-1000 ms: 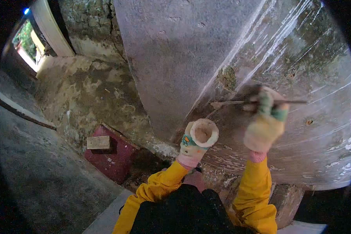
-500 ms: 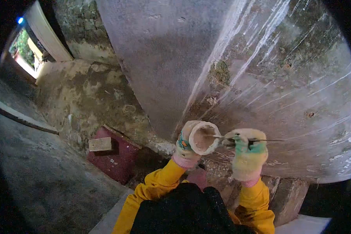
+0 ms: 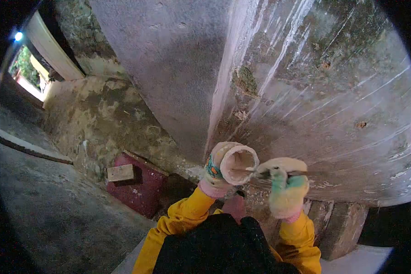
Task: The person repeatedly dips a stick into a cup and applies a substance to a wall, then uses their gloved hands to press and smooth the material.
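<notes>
My left hand (image 3: pixel 215 170), in a pale, smeared work glove with a pink cuff, is wrapped round a small round cup (image 3: pixel 242 147). Its mouth is tipped toward me, showing whitish, paste-like residue on the inner walls. My right hand (image 3: pixel 288 189), gloved the same way, is closed on a thin metal spatula (image 3: pixel 261 174). The tool's near end reaches the cup's right rim; its other end is blurred beyond my fingers. Both hands are close to the lower part of a streaked wall (image 3: pixel 297 123).
A rough patch (image 3: pixel 245 81) marks the wall near its white-streaked corner. On the left, a wooden block (image 3: pixel 120 173) lies on a dark red board (image 3: pixel 139 194). A doorway (image 3: pixel 29 73) stands far left. A worn block-like ledge (image 3: pixel 345 228) is at lower right.
The wall has shifted left in view as the camera turned. The spatula's end is now at the cup's lower right rim, and my right hand has turned slightly.
</notes>
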Available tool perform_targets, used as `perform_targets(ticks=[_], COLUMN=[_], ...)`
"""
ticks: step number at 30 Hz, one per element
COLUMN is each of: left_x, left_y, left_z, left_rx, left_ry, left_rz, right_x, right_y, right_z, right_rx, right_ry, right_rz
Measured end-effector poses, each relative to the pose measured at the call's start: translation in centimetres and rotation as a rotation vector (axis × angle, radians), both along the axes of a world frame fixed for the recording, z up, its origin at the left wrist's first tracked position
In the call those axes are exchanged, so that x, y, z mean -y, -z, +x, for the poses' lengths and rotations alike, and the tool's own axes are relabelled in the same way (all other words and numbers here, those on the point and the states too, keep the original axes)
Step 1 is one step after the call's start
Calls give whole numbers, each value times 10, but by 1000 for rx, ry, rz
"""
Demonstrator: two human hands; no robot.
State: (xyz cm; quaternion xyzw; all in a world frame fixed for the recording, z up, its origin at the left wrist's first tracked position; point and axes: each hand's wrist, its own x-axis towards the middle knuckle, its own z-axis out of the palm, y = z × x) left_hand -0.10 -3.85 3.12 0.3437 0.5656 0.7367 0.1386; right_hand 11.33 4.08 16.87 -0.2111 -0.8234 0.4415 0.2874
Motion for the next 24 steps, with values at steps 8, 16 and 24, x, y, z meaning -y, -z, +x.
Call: perform_targets(ticks=[8, 16, 24], left_x=[7, 4, 0], left_y=[5, 40, -22], left_z=[1, 6, 4], left_rx=[-146, 116, -316], left_ry=[63, 218, -37], left_rz=[40, -116, -66], right_x=[2, 20, 11], right_y=[21, 23, 24], right_z=[9, -3, 4], right_rx=[-114, -404, -414], right_ry=[18, 226, 433], right_rz=[35, -180, -513])
